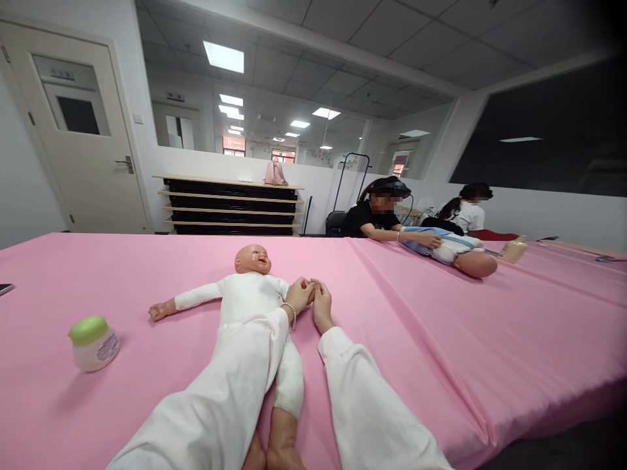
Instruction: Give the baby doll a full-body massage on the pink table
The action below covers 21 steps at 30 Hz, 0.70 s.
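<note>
A baby doll (249, 290) with a white cloth body lies on its back, its head away from me. My left hand (298, 295), with a beaded bracelet at the wrist, reaches across the doll's body. Its fingers are closed on the doll's hand, which they mostly hide. From the other side my right hand (322, 303) pinches the same small hand, and the fingertips of both hands meet there. The doll's other arm (198, 296) stretches out on the cloth. My left sleeve covers part of its belly and legs.
A pink cloth (372, 365) with raised folds covers the table. A jar with a green lid (94, 343) stands at the left, near a phone-like object (6, 288) at the edge. Across the table a person (377, 215) handles another doll (473, 263) beside a bottle (514, 249).
</note>
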### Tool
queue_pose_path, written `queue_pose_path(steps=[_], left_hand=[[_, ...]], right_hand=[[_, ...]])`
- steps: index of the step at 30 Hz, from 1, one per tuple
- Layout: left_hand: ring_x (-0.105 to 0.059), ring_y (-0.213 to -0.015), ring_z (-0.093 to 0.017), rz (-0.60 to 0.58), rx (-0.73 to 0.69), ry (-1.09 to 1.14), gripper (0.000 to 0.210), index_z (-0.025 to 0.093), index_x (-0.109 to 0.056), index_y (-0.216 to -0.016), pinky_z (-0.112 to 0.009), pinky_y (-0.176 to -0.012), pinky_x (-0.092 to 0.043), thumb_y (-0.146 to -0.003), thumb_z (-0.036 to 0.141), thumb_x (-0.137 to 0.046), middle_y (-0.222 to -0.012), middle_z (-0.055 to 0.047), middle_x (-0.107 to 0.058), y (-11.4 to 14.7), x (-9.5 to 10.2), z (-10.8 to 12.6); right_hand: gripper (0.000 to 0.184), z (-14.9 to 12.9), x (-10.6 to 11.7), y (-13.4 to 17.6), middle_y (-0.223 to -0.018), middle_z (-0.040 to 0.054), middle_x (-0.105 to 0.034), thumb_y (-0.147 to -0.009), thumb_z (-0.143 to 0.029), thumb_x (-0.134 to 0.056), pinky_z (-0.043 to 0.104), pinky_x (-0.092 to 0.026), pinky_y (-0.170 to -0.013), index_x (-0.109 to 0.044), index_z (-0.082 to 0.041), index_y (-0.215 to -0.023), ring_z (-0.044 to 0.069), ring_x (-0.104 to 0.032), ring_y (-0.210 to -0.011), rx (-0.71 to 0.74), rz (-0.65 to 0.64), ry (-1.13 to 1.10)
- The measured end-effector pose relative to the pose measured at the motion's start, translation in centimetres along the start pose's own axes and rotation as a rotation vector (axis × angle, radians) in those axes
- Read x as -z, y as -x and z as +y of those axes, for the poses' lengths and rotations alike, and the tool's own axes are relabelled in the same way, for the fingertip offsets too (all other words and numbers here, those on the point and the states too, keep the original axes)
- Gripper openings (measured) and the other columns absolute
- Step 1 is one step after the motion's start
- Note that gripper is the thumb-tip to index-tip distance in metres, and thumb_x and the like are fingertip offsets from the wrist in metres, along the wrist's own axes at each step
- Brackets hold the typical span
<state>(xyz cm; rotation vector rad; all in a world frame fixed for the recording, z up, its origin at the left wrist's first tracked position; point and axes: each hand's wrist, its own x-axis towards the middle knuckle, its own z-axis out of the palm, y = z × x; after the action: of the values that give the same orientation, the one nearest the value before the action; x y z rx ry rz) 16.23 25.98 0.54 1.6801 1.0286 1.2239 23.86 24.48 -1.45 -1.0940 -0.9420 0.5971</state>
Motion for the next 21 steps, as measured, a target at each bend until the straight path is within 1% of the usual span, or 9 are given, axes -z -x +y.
queue_pose_path(steps=[2, 4, 8, 10, 14, 16, 18, 20, 21], left_hand=[[-0.055, -0.097, -0.017, -0.004, 0.017, -0.006, 0.028, 0.018, -0.054, -0.111, -0.037, -0.082, -0.048, -0.087, 0.032, -0.049, -0.114, -0.008, -0.054, 0.1, 0.3, 0.1], [-0.055, -0.096, -0.017, -0.014, 0.031, -0.017, 0.031, 0.016, -0.052, -0.113, -0.038, -0.082, -0.048, -0.087, 0.033, -0.049, -0.114, -0.009, -0.054, 0.3, 0.4, 0.2], [-0.055, -0.098, -0.016, -0.046, 0.038, -0.051, 0.027, 0.02, -0.054, -0.111, -0.035, -0.083, -0.048, -0.088, 0.032, -0.048, -0.116, -0.008, -0.053, 0.7, 0.5, 0.7], [-0.055, -0.097, -0.017, -0.067, 0.031, -0.072, 0.027, 0.02, -0.054, -0.111, -0.036, -0.083, -0.048, -0.088, 0.032, -0.048, -0.116, -0.008, -0.053, 0.9, 0.7, 1.1], [-0.055, -0.097, -0.018, -0.104, 0.01, -0.121, 0.032, 0.016, -0.052, -0.113, -0.039, -0.082, -0.048, -0.087, 0.034, -0.049, -0.115, -0.008, -0.053, 1.4, 1.2, 1.9], [-0.054, -0.1, -0.019, -0.115, 0.001, -0.142, 0.032, 0.016, -0.052, -0.114, -0.04, -0.086, -0.046, -0.087, 0.034, -0.049, -0.116, -0.009, -0.053, 2.0, 1.6, 2.3], [-0.053, -0.105, -0.02, -0.126, -0.026, -0.182, 0.035, 0.016, -0.051, -0.116, -0.039, -0.091, -0.042, -0.085, 0.032, -0.052, -0.119, -0.011, -0.053, 3.0, 2.2, 2.7], [-0.051, -0.108, -0.021, -0.127, -0.079, -0.261, 0.038, 0.017, -0.05, -0.119, -0.037, -0.095, -0.039, -0.082, 0.028, -0.052, -0.121, -0.011, -0.053, 4.2, 3.6, 3.1], [-0.051, -0.108, -0.021, -0.108, -0.11, -0.317, 0.04, 0.018, -0.05, -0.12, -0.036, -0.096, -0.038, -0.081, 0.026, -0.051, -0.12, -0.01, -0.054, 4.8, 4.8, 3.2]], right_hand=[[0.038, 0.1, 0.0, 0.2, -0.099, 0.0094, -0.064, -0.074, -0.048, -0.049, 0.033, -0.045, -0.085, -0.057, -0.016, -0.092, 0.018, -0.059, -0.093, 0.022, -0.035, -0.02], [0.036, 0.1, 0.0, 0.3, -0.097, 0.0089, -0.064, -0.074, -0.048, -0.049, 0.032, -0.045, -0.084, -0.057, -0.016, -0.091, 0.018, -0.059, -0.091, 0.028, -0.031, -0.019], [0.035, -0.1, 0.0, 0.3, -0.082, 0.0064, -0.065, -0.073, -0.05, -0.051, 0.031, -0.048, -0.073, -0.056, -0.016, -0.08, 0.017, -0.061, -0.078, -0.022, 0.032, -0.02], [0.037, -0.2, -0.1, 0.4, -0.074, 0.0054, -0.064, -0.071, -0.053, -0.052, 0.03, -0.047, -0.067, -0.055, -0.016, -0.075, 0.017, -0.06, -0.071, -0.053, 0.044, -0.044], [0.04, -0.1, 0.2, 0.3, -0.076, 0.0064, -0.065, -0.073, -0.054, -0.049, 0.029, -0.047, -0.069, -0.057, -0.016, -0.077, 0.017, -0.061, -0.074, -0.004, -0.018, 0.008], [0.039, 0.3, 0.8, -0.4, -0.081, 0.0078, -0.066, -0.076, -0.051, -0.044, 0.03, -0.047, -0.071, -0.058, -0.015, -0.08, 0.018, -0.061, -0.078, 0.03, -0.036, 0.099], [0.037, 0.8, 1.9, -1.6, -0.086, 0.0091, -0.067, -0.079, -0.045, -0.037, 0.03, -0.047, -0.072, -0.059, -0.015, -0.084, 0.018, -0.062, -0.081, 0.031, 0.006, 0.285], [0.034, 1.4, 3.0, -2.9, -0.089, 0.0105, -0.066, -0.079, -0.036, -0.032, 0.031, -0.046, -0.074, -0.059, -0.015, -0.084, 0.019, -0.061, -0.082, 0.017, 0.047, 0.525], [0.032, 1.6, 3.5, -3.5, -0.088, 0.0114, -0.066, -0.078, -0.032, -0.033, 0.032, -0.045, -0.075, -0.06, -0.014, -0.082, 0.02, -0.061, -0.083, 0.011, 0.042, 0.592]])
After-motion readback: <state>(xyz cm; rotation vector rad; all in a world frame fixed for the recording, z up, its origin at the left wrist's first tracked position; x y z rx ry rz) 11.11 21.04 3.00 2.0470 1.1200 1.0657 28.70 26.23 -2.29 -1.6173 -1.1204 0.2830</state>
